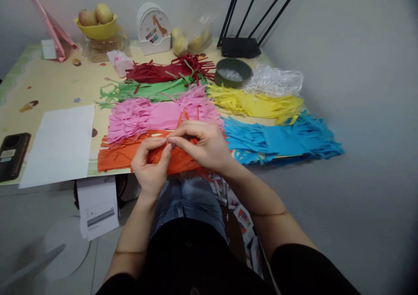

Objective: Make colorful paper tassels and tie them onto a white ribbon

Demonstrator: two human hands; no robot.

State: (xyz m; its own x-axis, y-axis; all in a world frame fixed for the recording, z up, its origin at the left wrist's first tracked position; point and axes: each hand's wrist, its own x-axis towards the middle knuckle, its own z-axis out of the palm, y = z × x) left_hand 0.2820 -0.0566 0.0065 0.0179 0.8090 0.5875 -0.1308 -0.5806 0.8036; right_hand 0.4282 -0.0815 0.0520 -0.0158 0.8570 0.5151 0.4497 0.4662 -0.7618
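My left hand (150,164) and my right hand (204,144) meet fingertip to fingertip above the front edge of the table. Both are closed in a pinch on an orange strip (180,118), whose thin ends rise behind my right hand; the pinched part is mostly hidden by the fingers. Under my hands lies a bundle of orange fringed tissue (116,156). Just behind it is pink fringed tissue (163,115), then green (160,91) and dark red (156,72) bundles. Blue fringed tissue (277,137) lies to the right, with yellow fringed tissue (257,104) behind it.
A dark green bowl (234,82) and clear plastic ties or bags (276,80) lie behind the yellow tissue. At the back stand a black router (241,47) and a yellow fruit bowl (98,31). White paper (60,142) and a phone (13,155) lie left.
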